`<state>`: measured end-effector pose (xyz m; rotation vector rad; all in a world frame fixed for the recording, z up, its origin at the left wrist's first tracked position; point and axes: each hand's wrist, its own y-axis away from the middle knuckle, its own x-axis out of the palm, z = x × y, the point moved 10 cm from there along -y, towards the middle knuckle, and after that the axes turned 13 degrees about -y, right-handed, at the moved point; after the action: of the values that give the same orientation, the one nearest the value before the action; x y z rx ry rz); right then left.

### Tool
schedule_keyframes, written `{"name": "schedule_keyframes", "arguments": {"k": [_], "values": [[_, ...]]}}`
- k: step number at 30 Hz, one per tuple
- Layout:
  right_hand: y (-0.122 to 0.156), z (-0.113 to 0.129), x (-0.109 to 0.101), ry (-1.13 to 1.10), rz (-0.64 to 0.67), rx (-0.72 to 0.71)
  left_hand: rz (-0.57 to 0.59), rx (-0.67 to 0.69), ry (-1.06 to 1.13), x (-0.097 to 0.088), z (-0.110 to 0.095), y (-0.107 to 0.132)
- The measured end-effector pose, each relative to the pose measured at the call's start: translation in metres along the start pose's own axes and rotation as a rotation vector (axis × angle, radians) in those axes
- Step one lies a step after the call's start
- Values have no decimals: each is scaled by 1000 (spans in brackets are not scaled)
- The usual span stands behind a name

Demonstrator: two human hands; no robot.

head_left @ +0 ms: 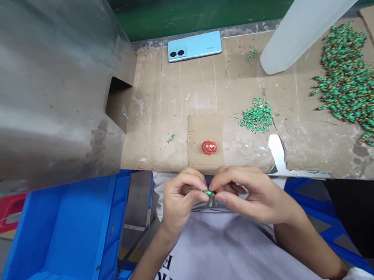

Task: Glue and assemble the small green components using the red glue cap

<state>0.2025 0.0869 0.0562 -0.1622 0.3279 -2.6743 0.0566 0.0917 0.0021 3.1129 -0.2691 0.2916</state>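
Observation:
My left hand (181, 196) and my right hand (243, 194) meet just below the table's front edge, over my lap. Both are closed in a pinch on one small green part (208, 192) held between the fingertips. A bit of green and yellow also shows inside my left fingers. On the cardboard-covered table (171, 102) a small heap of the same green parts (257, 116) lies ahead and to the right. A much larger pile of green parts (353, 86) spreads at the far right. One loose green part (170, 138) lies left of centre.
A red round cap (209, 147) sits near the front edge. A light blue phone (194, 46) lies at the back. A big grey metal housing (40, 87) fills the left, a blue plastic crate (59, 245) below it. A white tube (306, 16) slants in from the upper right.

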Motion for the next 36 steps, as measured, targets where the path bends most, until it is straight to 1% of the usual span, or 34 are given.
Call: {"name": "schedule_keyframes", "arguments": {"k": [3,7,10,13,16,18,20,26,29,36], "values": [[2,-4,3,-21,-21,2,-31,38,-27,-1,-4,-1],[4,-7,5,-48,-96,5,-81,139,-96,-2,-13,1],[7,-12,8,-183,-145,54,-123,188,-105,-2,-18,3],[10,-17,9,-314,-187,116,-134,158,-57,-2,-15,1],[9,-18,9,-340,-201,137,-141,119,-29,-2,-11,0],[7,-17,9,-343,-189,132,-148,132,-27,-4,-12,-1],[5,-16,10,-351,-181,128,-134,149,-6,-3,-14,-1],[6,-15,14,-315,-152,128,-32,178,89,4,-17,1],[7,-13,15,-290,-129,110,-11,186,79,5,-19,1],[4,2,11,-146,-109,3,6,175,116,9,-18,2]]}}
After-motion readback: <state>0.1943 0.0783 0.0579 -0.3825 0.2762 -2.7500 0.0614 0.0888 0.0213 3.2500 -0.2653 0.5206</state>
